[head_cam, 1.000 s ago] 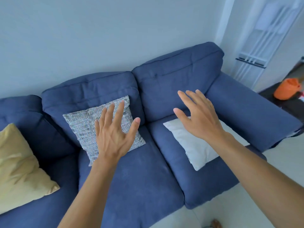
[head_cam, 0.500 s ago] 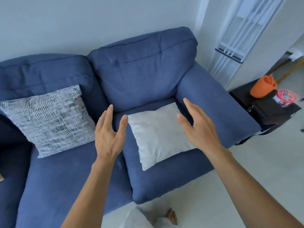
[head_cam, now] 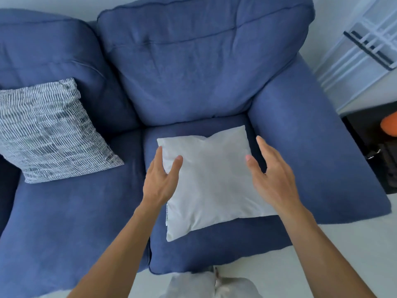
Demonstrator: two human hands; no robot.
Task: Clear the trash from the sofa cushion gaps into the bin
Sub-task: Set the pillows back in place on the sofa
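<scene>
Centre-left, the left hand (head_cam: pixel 161 181) straddles the left edge of the white pillow (head_cam: pixel 212 183), thumb on top, fingers loose, seemingly not yet clamped. The pillow lies mid-frame on the sofa (head_cam: pixel 64 222) seat. The right hand (head_cam: pixel 272 179), spread, is equally near its right edge. No trash shows.

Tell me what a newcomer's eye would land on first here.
The white pillow lying flat on the blue sofa seat by the armrest stands out most. The left hand is at its left edge, the right hand open over its right side. A patterned cushion leans against the backrest further left.
</scene>
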